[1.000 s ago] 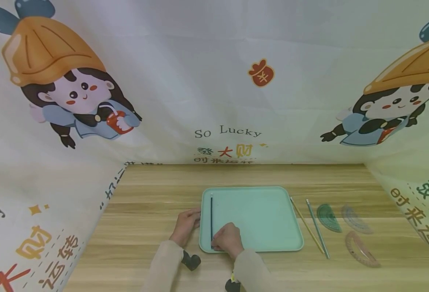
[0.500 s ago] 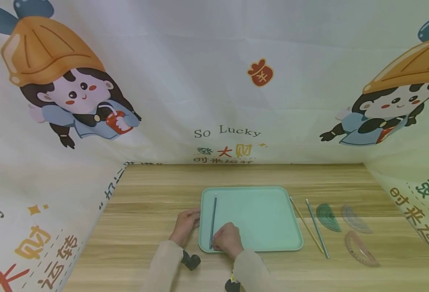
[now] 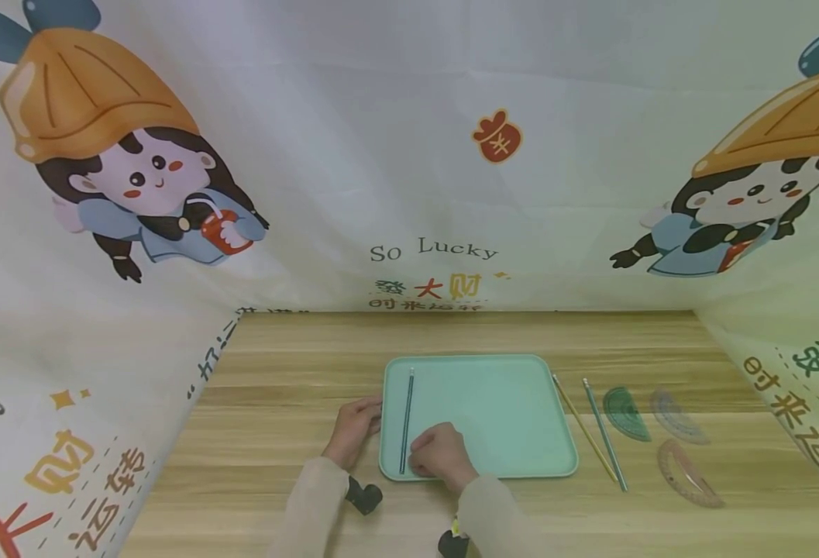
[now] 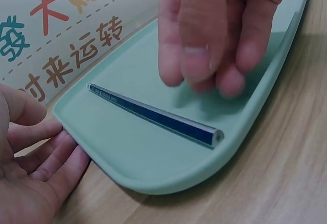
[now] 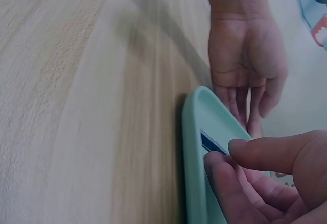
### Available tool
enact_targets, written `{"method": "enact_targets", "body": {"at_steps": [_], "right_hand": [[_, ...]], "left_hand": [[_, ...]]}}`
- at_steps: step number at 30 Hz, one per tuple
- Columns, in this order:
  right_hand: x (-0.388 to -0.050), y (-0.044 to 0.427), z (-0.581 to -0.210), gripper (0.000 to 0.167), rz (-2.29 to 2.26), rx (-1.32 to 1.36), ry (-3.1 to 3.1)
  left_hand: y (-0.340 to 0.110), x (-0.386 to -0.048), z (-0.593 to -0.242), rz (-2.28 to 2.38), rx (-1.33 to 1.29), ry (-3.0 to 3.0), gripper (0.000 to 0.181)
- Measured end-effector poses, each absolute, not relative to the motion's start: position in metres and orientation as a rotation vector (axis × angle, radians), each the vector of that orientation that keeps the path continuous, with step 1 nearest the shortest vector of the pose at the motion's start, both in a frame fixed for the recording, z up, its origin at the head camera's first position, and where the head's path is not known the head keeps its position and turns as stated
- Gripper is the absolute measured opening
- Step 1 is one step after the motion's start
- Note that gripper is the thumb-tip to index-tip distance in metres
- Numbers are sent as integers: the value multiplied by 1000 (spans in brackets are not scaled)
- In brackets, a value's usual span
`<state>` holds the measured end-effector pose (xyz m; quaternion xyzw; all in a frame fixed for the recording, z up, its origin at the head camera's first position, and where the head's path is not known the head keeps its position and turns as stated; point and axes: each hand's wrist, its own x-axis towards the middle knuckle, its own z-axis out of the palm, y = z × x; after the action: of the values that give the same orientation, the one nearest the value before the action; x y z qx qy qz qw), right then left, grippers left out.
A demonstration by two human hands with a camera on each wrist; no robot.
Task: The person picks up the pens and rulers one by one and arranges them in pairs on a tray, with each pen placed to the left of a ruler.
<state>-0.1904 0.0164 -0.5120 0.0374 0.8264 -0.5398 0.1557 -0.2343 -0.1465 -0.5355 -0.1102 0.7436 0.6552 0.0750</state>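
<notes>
A dark blue hexagonal pencil (image 3: 406, 422) lies lengthwise near the left edge of a mint green tray (image 3: 500, 415). Its blunt, unsharpened end (image 4: 217, 137) faces the near rim in the left wrist view. My right hand (image 3: 442, 456) hovers just right of that end, its fingers loosely bent and apart from the pencil. Nothing shows between the right thumb and fingers (image 5: 265, 155) in the right wrist view. On the wood, my left hand (image 3: 352, 434) lies at the tray's left side, its relaxed fingers (image 4: 61, 157) against the rim.
Right of the tray lie a yellow pencil (image 3: 586, 430) and a green-blue pencil (image 3: 604, 434). Beyond them are a green protractor (image 3: 627, 415), a clear protractor (image 3: 679, 418) and a pink protractor (image 3: 688, 474). A printed cloth (image 3: 437, 178) walls the table's back and sides.
The blue pencil has shifted slightly right at its far end and now tilts a little. My right hand has let go of it and moved slightly right. The left hand stays put.
</notes>
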Motion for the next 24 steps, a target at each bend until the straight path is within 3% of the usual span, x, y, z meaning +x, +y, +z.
{"method": "enact_targets", "body": {"at_steps": [24], "right_hand": [[-191,52,-507,27,-1648,84,2142]], "left_hand": [[-147,-234,-536,1971,-349,2205,35]]}}
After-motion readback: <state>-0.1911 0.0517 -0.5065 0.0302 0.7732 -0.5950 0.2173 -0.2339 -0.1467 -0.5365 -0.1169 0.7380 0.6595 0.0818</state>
